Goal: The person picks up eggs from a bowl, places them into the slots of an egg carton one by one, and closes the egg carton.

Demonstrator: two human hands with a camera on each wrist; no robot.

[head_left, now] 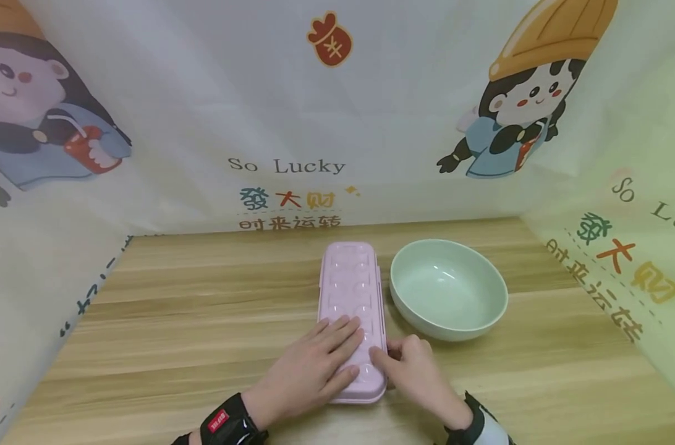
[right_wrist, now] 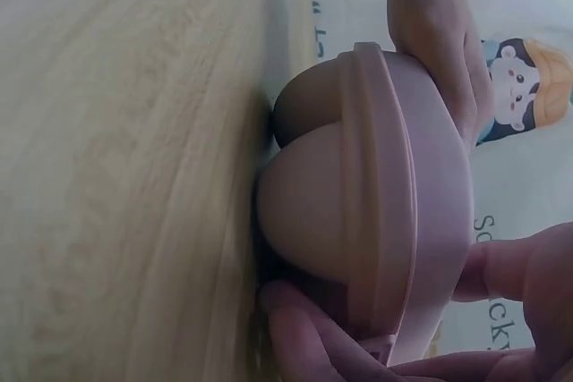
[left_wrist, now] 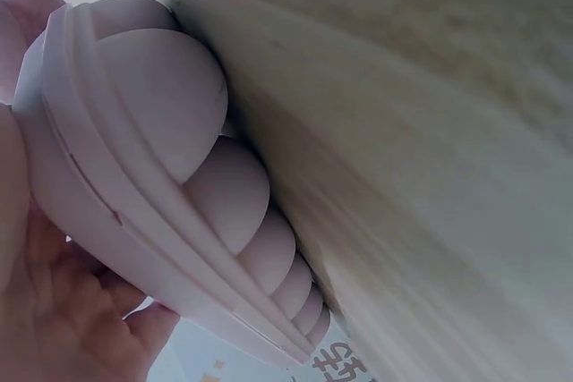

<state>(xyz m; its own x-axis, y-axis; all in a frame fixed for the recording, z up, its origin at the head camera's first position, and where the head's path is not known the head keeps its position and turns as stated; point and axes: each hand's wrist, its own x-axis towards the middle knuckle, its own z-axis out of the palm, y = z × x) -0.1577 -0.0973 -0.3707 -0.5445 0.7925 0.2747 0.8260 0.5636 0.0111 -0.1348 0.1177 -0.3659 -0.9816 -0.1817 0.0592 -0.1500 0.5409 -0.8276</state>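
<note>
A pink ice ball tray (head_left: pixel 350 278) with a closed, domed lid lies lengthwise on the table. Its rounded cups (left_wrist: pixel 170 87) show along the side in the left wrist view, resting on the wood. My left hand (head_left: pixel 309 364) lies across the near half of the lid, fingers stretched out and palm down. At the near right edge, my right hand (head_left: pixel 418 371) pinches the tray, thumb on the lid and fingers low against the side. In the right wrist view, a fingertip (right_wrist: pixel 286 310) reaches beside the cups near the tabletop.
Just right of the tray stands a light green bowl (head_left: pixel 449 290), with nothing in it. Printed white cloth (head_left: pixel 393 123) with cartoon figures and lettering rises behind the wooden table (head_left: pixel 204 296) and along both sides.
</note>
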